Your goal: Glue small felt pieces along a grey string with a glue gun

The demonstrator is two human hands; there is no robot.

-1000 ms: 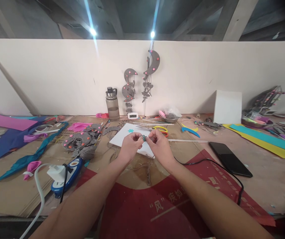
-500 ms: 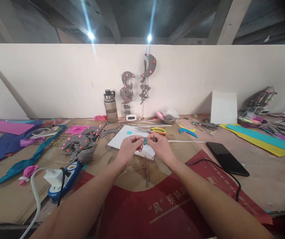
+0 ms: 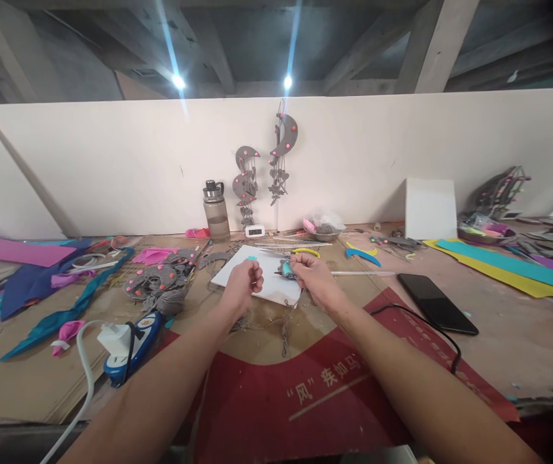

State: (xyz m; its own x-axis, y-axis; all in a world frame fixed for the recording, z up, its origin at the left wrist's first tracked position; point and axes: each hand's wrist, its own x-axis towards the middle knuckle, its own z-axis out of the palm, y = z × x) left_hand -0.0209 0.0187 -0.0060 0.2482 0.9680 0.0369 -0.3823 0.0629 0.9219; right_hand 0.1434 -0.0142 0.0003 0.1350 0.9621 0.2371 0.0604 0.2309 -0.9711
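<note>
My right hand (image 3: pixel 316 276) is closed, its fingertips pinching a small grey-and-teal piece (image 3: pixel 286 268) above the white board (image 3: pixel 269 267). What kind of piece it is cannot be made out. To its left, my left hand (image 3: pixel 244 282) is held with curled fingers, thumb toward the fingertips; anything in them is too small or hidden to name. A teal cut-out (image 3: pixel 252 258) lies on the board just behind the left hand, partly covered by it. Yellow-handled scissors (image 3: pixel 307 252) rest behind the right hand.
A phone (image 3: pixel 436 303) and its black cable lie at the right. On the left are a blue power strip (image 3: pixel 134 348), grey felt pieces with pink dots (image 3: pixel 165 277) and coloured felt strips (image 3: pixel 71 303). A water bottle (image 3: pixel 216 216) stands by the wall under hanging grey moons (image 3: pixel 286 135).
My hands have moved apart from the small piece they held together. The left hand went left over the teal cut-out; the piece stays at my right fingertips. The camera view has shifted slightly.
</note>
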